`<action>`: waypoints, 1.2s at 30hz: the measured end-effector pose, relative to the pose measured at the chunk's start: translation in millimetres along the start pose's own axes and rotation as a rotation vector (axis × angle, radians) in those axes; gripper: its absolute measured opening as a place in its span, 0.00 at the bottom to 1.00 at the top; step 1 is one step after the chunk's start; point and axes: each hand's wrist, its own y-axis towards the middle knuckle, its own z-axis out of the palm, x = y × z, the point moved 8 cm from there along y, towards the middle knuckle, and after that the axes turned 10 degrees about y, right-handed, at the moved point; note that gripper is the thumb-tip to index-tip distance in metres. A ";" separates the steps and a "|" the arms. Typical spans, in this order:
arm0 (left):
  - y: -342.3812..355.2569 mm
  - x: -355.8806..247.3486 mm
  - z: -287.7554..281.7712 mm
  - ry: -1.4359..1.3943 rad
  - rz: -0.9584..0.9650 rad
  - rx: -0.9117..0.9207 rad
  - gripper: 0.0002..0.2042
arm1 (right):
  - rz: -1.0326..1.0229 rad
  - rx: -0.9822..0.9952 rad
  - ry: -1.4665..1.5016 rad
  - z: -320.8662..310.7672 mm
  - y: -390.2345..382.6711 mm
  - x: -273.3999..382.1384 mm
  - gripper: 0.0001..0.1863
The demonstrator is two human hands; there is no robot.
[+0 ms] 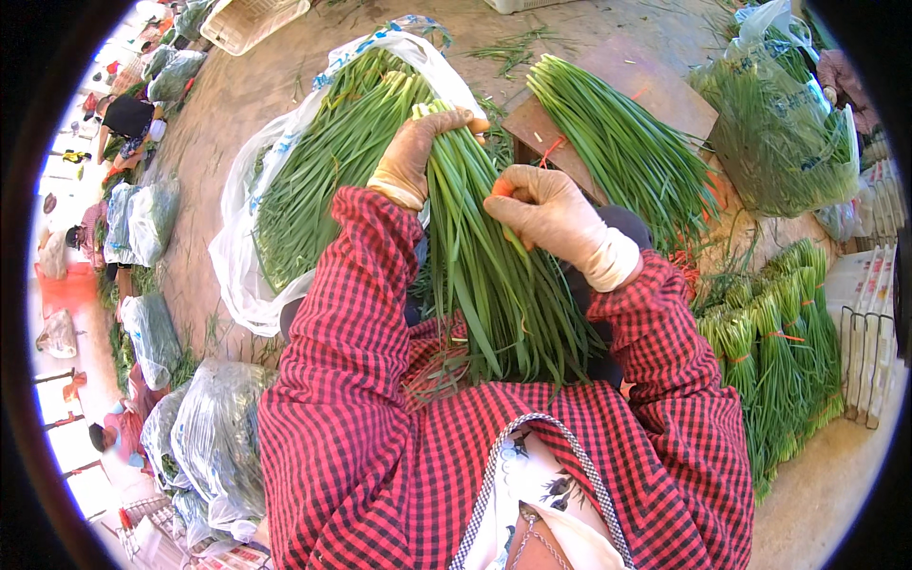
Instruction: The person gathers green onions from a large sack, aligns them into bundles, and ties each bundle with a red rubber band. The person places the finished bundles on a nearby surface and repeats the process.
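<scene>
My left hand (418, 157), in a thin tan glove, is closed around the upper part of a bunch of garlic chives (475, 228). The pale cut ends point away from me and the green leaves fan down over my lap. At the bunch's right side, my right hand (560, 217), gloved the same way with orange at the fingertips, is curled in a pinch. Whatever its fingers hold is too small to tell. An open white plastic bag (249, 214) full of loose chives (328, 171) lies to the left. Another chive pile (617, 142) rests on a low board (660, 103) at the right.
Tied chive bundles (784, 332) stand at the right beside stacked white crates (869, 332). A filled clear bag (784, 152) sits at the far right, near another person's arm (845, 85). Filled bags (223, 437) line the left. A white crate (252, 24) lies at the back.
</scene>
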 end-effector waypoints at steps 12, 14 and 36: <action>-11.1 -14.3 3.9 0.215 0.063 0.110 0.12 | -0.034 0.025 -0.328 -63.8 -8.4 37.1 0.10; -14.1 -16.9 -0.2 0.245 0.065 0.121 0.12 | -0.110 0.030 -0.612 -72.5 -6.9 40.9 0.10; -24.0 -25.6 -3.3 0.046 0.154 -0.076 0.07 | -0.272 -0.055 -0.419 5.2 42.7 39.2 0.21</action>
